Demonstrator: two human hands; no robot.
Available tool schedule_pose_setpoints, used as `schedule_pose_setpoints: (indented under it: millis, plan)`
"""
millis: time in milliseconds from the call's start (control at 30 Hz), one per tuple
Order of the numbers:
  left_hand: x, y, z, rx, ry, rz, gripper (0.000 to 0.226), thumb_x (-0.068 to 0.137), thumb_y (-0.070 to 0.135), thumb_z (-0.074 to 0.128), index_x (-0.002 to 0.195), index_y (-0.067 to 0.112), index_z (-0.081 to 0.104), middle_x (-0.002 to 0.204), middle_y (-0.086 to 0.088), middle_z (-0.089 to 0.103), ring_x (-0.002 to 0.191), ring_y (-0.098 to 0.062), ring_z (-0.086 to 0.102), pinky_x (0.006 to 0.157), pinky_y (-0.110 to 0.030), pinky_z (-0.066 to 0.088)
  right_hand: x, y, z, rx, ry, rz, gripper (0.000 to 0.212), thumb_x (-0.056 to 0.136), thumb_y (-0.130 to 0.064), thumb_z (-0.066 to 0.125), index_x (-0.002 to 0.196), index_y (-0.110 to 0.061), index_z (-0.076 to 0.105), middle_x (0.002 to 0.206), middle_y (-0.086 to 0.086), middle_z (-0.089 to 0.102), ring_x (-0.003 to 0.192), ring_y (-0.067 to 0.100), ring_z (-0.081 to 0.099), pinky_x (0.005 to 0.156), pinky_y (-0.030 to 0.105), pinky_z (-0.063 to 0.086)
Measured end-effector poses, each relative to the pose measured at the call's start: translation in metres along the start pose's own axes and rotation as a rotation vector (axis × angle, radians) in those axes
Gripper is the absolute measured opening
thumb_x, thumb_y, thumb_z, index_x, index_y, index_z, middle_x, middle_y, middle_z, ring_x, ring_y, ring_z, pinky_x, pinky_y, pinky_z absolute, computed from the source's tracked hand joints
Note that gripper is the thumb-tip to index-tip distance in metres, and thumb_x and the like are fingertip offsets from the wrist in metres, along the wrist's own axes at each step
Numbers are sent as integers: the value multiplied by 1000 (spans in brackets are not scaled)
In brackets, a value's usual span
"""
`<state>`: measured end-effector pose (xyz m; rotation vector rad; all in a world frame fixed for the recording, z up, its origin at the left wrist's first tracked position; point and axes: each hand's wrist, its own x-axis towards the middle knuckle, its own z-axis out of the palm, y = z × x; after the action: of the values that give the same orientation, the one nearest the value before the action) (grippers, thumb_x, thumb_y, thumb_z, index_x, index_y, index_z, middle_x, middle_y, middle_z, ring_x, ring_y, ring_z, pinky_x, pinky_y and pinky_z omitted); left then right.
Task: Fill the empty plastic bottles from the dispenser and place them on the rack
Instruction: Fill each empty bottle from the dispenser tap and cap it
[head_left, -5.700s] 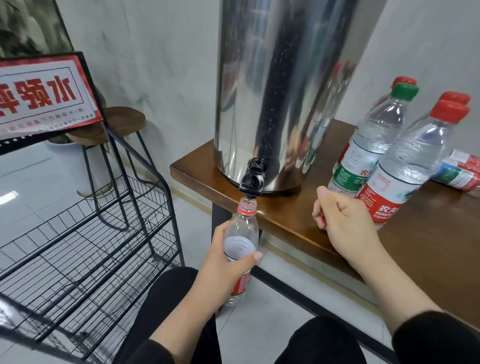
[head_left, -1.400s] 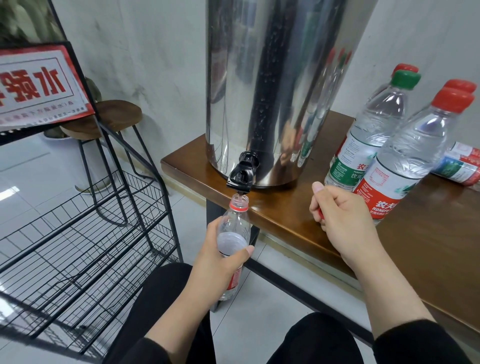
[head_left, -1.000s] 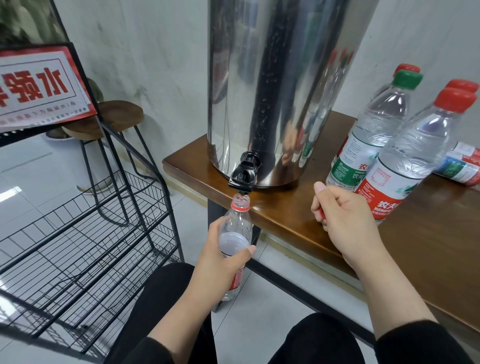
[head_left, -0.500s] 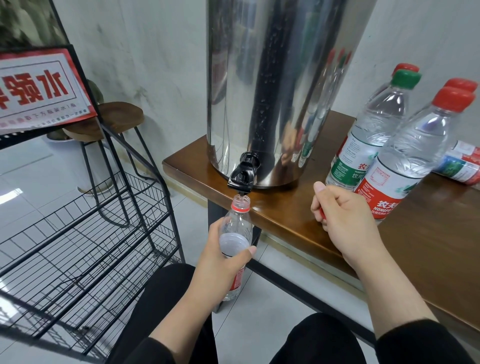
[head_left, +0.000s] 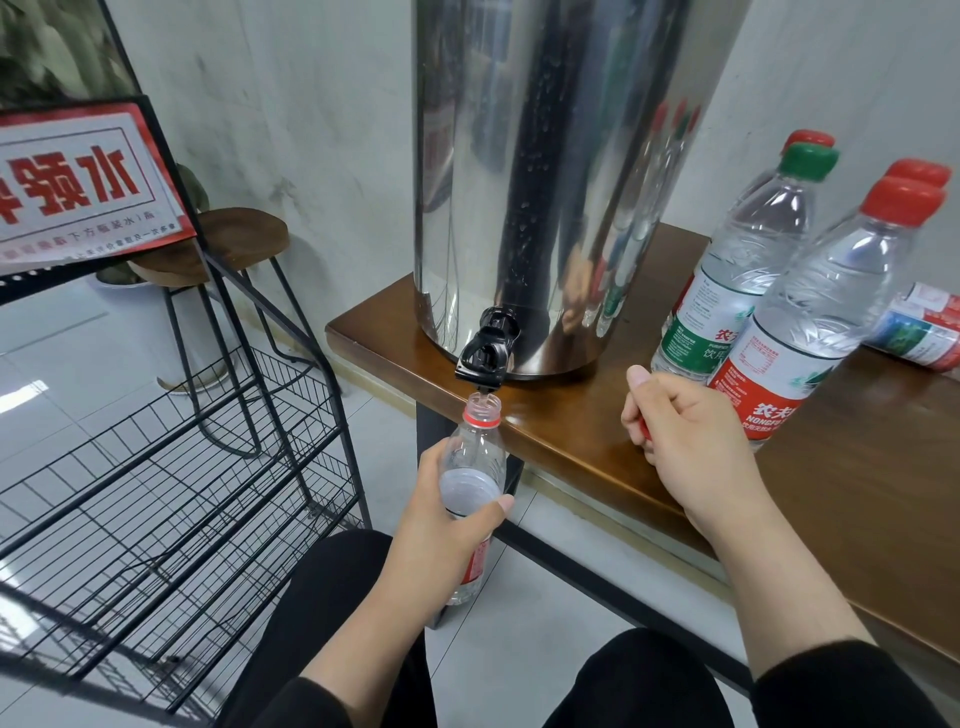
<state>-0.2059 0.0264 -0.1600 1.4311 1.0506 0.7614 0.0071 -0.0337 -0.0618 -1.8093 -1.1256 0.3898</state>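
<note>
stainless steel fills the top of the view: the dispenser (head_left: 550, 182) stands on the wooden table (head_left: 857, 493), its black tap (head_left: 485, 353) hanging over the table's edge. the left hand (head_left: 441, 525) has its fingers and thumb wrapped round the open bottle (head_left: 475, 467), holding it upright with its mouth just under the spout, and the water line inside sits at about the level of the thumb. against the pictures from the last second and a half almost nothing has shifted; the bottle is in the same place under the tap and the level looks much the same, a little higher than it was nearly six seconds back. i cannot make out a stream between spout and neck, so whether water is running now is unclear. the right hand (head_left: 680, 421) hovers over the table edge as before, fingers curled in on a small red thing (head_left: 643, 428), probably this bottle's cap, though too little of it shows to be sure. my judgement is that filling is slow and well short of done: much of the bottle above the thumb is still clear. four capped bottles (head_left: 810, 322) stand at the right of the table and one lies behind them, while no bottle shows on the wire rack (head_left: 171, 467) at the left, so capping and racking are still to come
</note>
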Motion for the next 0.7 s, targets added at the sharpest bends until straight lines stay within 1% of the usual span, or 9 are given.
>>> schedule_pose_setpoints:
  millis: [133, 267, 467, 700]
  plan:
    - [-1, 0, 0, -4, -1, 1, 64, 87, 34, 80, 136, 48, 41, 119, 19, 63, 108, -1, 64, 87, -20, 50, 0, 1, 0, 7, 0, 3, 49, 104, -45, 46, 68, -16, 61, 64, 6, 60, 60, 10, 53, 64, 37, 47]
    - [-1, -1, 0, 1, 6, 5, 65, 87, 34, 80, 138, 46, 41, 121, 16, 64, 110, -4, 64, 95, -27, 52, 0, 2, 0, 9, 0, 0, 49, 104, -45, 46, 68, -16, 61, 64, 6, 60, 60, 10, 53, 65, 38, 47]
    - [-1, -1, 1, -13, 2, 0, 65, 86, 35, 80, 137, 46, 41, 122, 15, 63, 110, -6, 64, 88, -23, 51, 0, 0, 0, -4, 1, 0, 49, 105, -44, 46, 70, -13, 62, 64, 6, 60, 59, 8, 53, 65, 37, 48]
    - [-1, -1, 2, -19, -1, -1, 65, 86, 35, 80, 137, 45, 41, 122, 14, 63, 109, -7, 65, 85, -20, 50, -1, 0, 0, -7, 1, 5, 49, 104, -45, 46, 71, -12, 62, 64, 6, 60, 58, 6, 53, 65, 35, 48]
